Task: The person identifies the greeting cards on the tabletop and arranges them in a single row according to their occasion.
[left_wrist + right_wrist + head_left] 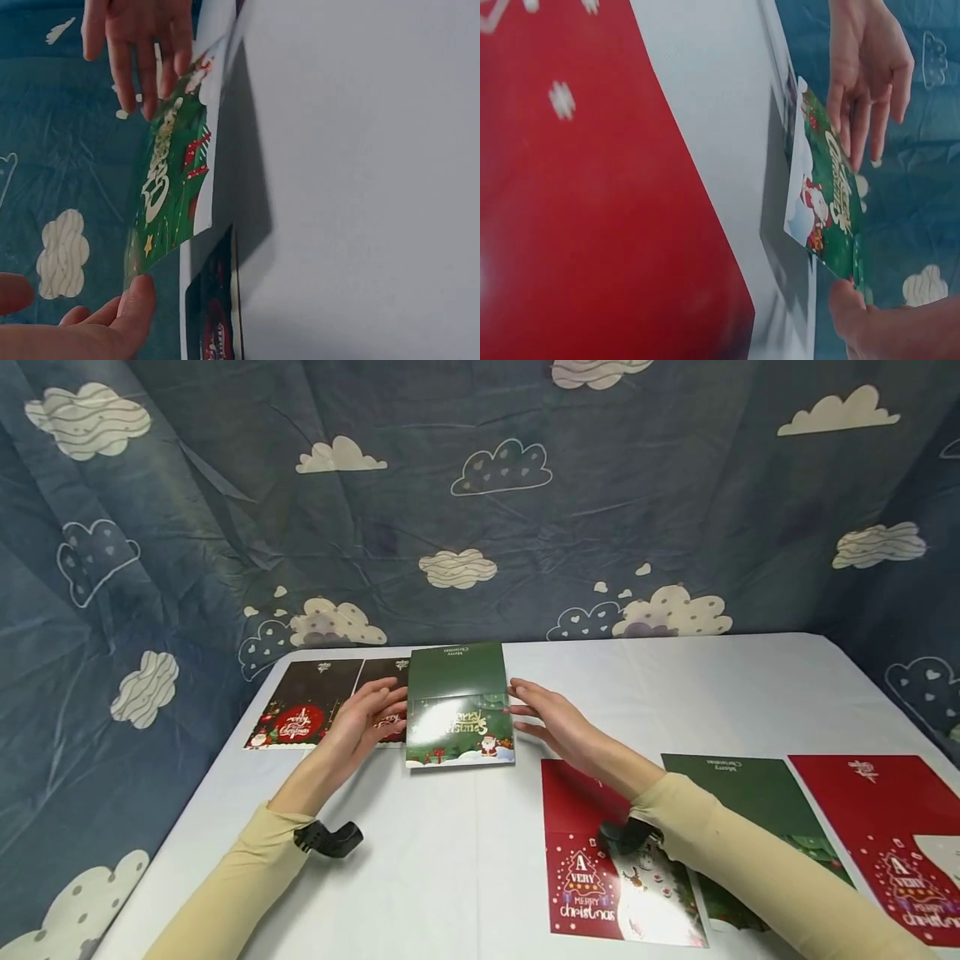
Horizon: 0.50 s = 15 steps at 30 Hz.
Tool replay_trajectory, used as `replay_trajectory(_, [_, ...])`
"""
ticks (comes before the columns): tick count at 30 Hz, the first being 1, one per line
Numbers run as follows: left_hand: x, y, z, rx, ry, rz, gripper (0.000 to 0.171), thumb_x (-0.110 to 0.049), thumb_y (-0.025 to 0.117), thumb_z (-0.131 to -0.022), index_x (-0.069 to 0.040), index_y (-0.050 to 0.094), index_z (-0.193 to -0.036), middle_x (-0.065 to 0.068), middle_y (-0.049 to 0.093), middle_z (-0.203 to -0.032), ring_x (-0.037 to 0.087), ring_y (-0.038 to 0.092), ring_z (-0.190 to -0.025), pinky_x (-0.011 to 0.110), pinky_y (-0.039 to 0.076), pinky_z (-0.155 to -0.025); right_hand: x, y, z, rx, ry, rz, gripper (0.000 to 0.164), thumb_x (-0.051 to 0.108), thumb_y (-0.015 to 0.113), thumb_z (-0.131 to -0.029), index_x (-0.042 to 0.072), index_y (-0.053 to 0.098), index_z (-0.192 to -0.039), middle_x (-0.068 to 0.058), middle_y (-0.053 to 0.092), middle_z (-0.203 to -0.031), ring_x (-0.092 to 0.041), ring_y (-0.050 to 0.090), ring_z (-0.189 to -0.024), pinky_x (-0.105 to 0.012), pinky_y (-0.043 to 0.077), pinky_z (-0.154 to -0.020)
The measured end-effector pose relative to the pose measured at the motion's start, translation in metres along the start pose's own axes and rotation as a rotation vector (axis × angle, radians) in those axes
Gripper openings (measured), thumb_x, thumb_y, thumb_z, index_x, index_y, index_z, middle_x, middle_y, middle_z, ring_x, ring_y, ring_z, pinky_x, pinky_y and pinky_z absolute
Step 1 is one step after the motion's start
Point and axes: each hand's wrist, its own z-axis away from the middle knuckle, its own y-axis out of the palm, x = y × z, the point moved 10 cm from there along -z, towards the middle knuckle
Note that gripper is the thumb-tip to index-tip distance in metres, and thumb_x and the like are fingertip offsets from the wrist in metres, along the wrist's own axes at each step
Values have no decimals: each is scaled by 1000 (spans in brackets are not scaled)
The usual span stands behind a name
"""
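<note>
A green Christmas card (459, 672) with a crease across its middle lies between the two hands. Its lower half, printed with gold lettering and a Santa (816, 204), is raised over the white table and throws a shadow. At the card's left edge is the left hand (362, 720), fingers extended, the thumb (137, 304) right at the edge. On the opposite side, the right hand (558, 722) has its straight fingertips at the right edge, its thumb (846, 300) by a corner. Neither hand's fingers overlap the card's face in the head view.
Two dark Christmas cards (296, 693) lie at the table's back left, one partly behind the left hand. Toward the front right lie a red card (566, 802), a green one (757, 789) and another red one (862, 793), under the right forearm and beyond. A cloud-print cloth (480, 527) hangs behind.
</note>
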Motion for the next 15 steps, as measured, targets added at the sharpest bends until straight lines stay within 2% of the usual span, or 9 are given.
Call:
replay_trajectory(7, [11,-3,-23,-44,-52,-81,53,-16,34,-108,1,15,-154,25,27,-155,38,35,-137,51,33,-111,-1,-11,-14,-27,34,-26,57,25,35,-108,1,16,-156,-16,24,-159,-35,35,-138,-44,33,-112])
replay_trajectory(15, [22,1,-52,-47,-95,-183,52,-18,33,-109,-1,17,-155,25,28,-154,38,36,-136,49,37,-108,-9,-26,-27,-22,51,-37,57,23,33,-109,-4,12,-155,-21,17,-160,-38,30,-140,-45,30,-113])
